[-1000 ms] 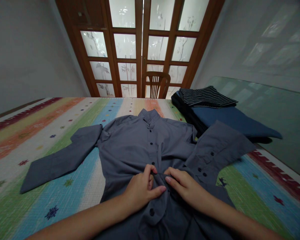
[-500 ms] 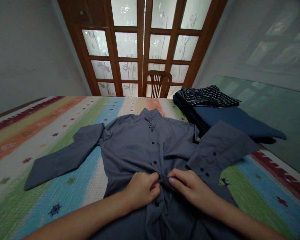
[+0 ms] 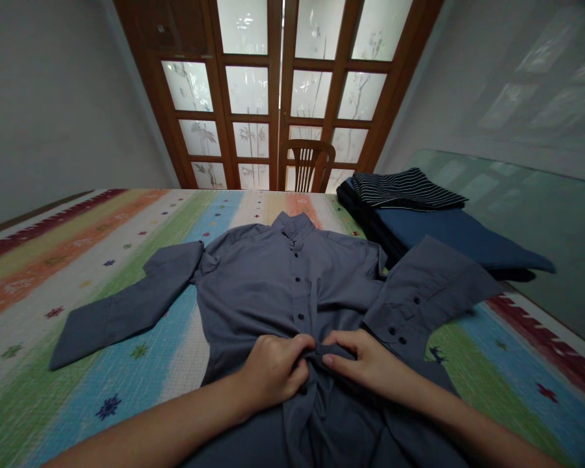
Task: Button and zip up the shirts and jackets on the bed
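A grey button-up shirt (image 3: 258, 273) lies front side up, its collar pointing away from me and its sleeves out to both sides. Dark buttons run down its front strip. My left hand (image 3: 275, 367) is closed on the front edge of the shirt at about waist height, thumb and fingers pinching the cloth. Just right of it, my right hand (image 3: 358, 357) pinches the other side of the front, and the cloth bunches up between them. Whether a button is between my fingertips is hidden. The right-hand sleeve's cuff (image 3: 404, 318) shows several buttons.
A striped colourful cloth (image 3: 141, 325) covers the table. At the far right sits a pile of folded clothes: a black and white striped garment (image 3: 409, 188) on top of a blue one (image 3: 443, 234). Behind the table stand a wooden chair (image 3: 309, 153) and glass-paned doors (image 3: 277, 91).
Both hands keep their pinch on the shirt front. The fingertips have shifted slightly closer together, and a lower button seen before is now mostly covered by my left hand.
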Demonstrator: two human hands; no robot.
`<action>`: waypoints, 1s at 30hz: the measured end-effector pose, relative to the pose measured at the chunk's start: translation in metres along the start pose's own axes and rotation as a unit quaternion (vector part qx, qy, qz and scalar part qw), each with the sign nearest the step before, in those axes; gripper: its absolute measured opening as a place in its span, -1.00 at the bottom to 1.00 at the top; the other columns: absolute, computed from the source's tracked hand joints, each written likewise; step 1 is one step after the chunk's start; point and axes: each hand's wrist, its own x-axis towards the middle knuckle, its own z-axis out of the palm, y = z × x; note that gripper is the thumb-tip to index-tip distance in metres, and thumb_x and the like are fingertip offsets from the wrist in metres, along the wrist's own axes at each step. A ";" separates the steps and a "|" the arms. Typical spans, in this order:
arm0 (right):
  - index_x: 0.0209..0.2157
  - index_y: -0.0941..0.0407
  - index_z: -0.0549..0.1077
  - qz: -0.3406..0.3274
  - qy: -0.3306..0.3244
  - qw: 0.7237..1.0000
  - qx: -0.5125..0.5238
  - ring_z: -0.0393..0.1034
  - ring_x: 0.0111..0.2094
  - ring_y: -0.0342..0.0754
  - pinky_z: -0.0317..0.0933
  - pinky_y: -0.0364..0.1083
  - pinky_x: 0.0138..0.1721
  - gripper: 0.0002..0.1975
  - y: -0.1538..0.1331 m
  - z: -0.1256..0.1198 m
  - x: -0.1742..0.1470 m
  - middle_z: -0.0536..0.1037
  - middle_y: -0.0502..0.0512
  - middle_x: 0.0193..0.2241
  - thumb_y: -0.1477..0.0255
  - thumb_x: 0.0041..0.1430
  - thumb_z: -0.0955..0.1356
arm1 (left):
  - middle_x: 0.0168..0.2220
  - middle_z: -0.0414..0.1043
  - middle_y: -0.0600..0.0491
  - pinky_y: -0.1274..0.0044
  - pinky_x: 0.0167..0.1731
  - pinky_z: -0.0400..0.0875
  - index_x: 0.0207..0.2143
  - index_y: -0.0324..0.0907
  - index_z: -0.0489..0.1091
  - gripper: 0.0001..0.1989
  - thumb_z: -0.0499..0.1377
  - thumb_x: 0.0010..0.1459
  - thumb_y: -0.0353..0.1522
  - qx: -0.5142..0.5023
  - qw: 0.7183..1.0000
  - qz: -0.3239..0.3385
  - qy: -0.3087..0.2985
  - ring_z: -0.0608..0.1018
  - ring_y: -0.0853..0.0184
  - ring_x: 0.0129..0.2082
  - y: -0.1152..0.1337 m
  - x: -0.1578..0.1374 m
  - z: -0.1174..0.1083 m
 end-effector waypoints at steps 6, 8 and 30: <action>-0.54 0.17 0.35 0.001 0.006 1.000 -0.019 0.22 -0.53 -0.20 0.06 -0.24 -0.50 -0.79 0.001 0.003 0.001 0.35 -0.07 -0.61 0.38 0.06 0.21 | -0.61 0.38 0.09 0.62 -0.62 0.17 -0.35 -0.17 0.29 -0.77 -0.05 -0.10 -0.49 0.051 0.997 -0.016 -0.050 0.41 0.38 -0.62 0.002 0.002 -0.003; -0.55 0.17 0.33 -0.004 0.009 0.999 -0.034 0.21 -0.54 -0.20 0.05 -0.24 -0.51 -0.78 0.003 0.004 0.001 0.35 -0.07 -0.61 0.38 0.07 0.20 | -0.60 0.39 0.07 0.61 -0.61 0.16 -0.36 -0.17 0.31 -0.78 -0.05 -0.09 -0.48 0.063 0.995 -0.022 -0.077 0.41 0.37 -0.61 0.003 0.002 -0.003; -0.41 0.13 0.30 -0.014 -0.025 0.978 -0.208 0.34 -0.47 -0.11 0.06 -0.21 -0.49 -0.85 0.013 0.019 -0.001 0.45 0.04 -0.50 0.37 0.11 0.18 | -0.77 0.01 0.23 0.63 -0.69 -0.02 -0.73 -0.20 0.05 -0.69 -0.13 0.00 -0.28 -0.396 0.859 -0.233 -0.228 0.08 0.53 -0.73 0.002 0.017 -0.015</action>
